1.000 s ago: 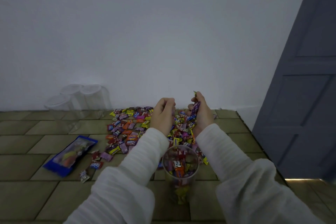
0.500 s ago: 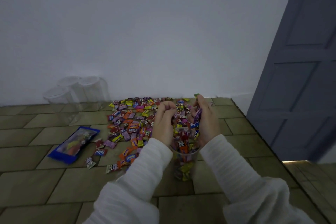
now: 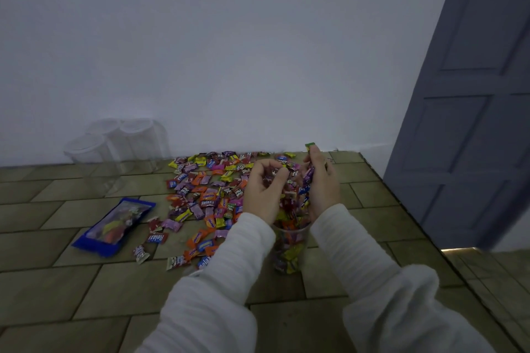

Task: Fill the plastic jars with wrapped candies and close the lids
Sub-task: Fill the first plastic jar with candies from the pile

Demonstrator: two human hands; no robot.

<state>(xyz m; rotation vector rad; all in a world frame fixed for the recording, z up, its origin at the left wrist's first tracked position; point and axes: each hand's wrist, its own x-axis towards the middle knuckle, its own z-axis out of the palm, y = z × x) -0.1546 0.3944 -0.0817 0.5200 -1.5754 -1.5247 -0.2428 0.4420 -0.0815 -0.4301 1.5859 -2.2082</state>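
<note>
A clear plastic jar stands on the tiled floor just in front of me, partly filled with wrapped candies. Both hands are cupped right over its mouth. My left hand holds a bunch of candies in curled fingers. My right hand grips another handful, with a green wrapper sticking out above the fingertips. Candies show between the two palms above the jar. A wide pile of wrapped candies is spread on the floor behind and left of the jar.
Three empty clear jars stand against the white wall at the far left. A blue candy bag lies flat on the floor to the left. A grey door stands at the right.
Both hands came back from the pile with handfuls of candies and now sit over the jar's mouth. The view shifted so the jar lies lower under the hands.
</note>
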